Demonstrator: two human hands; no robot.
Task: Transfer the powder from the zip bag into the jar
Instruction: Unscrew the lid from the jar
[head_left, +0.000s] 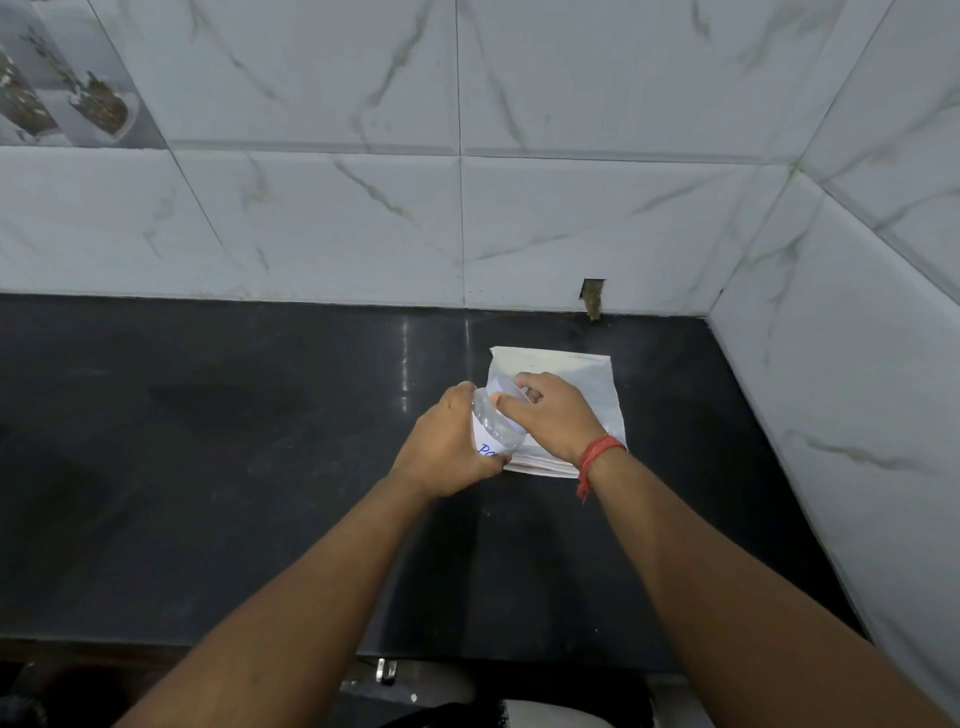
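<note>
Centrally, clear ribbed jar (493, 431), flat bag (576, 384)

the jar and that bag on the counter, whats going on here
A person is working at a dark counter. The left hand grips a clear plastic jar, tilted, with a white handwritten label. The right hand has its fingers curled on the jar's white lid, apparently to unscrew it. The white zip bag lies flat on the counter just behind the hands; no pouring is under way.
</note>
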